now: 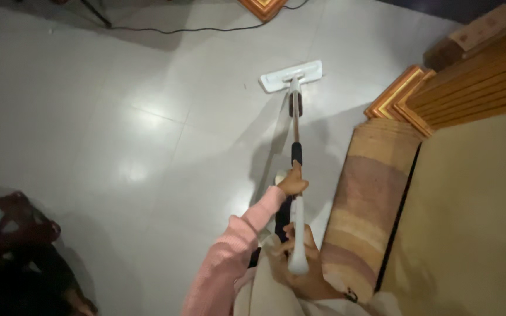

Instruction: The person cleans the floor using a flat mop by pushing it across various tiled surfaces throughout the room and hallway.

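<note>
Nearest the viewer, the right hand (301,257) closes around the white upper grip of a flat mop (296,146); its fingers wrap fully round the handle end, near the person's body. Further down the pole, the left hand (293,182), emerging from a pink sleeve (229,257), is likewise closed on the shaft, just below a black collar on it. Both hands hold the mop and nothing else.

The pole slopes away from the person to a white rectangular mop head (291,76), which lies flat on the pale tiled floor (118,117), well ahead of the hands and slightly angled.

Risks, as judged from this position: a black cable (165,29) runs across the floor beyond the mop head, and a long forward push could snag it. The tiles shine under the light; whether they are wet cannot be told, but a damp surface would make footing uncertain. A sideways sweep to the right could knock the mop head against the gilded picture frames (402,99) leaning near the wooden slats (475,82).

Surroundings: a striped rolled mat (364,205) lies just right of the hands, against a tan mattress or cushion (475,222); together they wall off the right side. Another frame corner (263,7) shows at the top edge. A dark, indistinct object (13,246) occupies the lower left corner, limiting room on that side.
</note>
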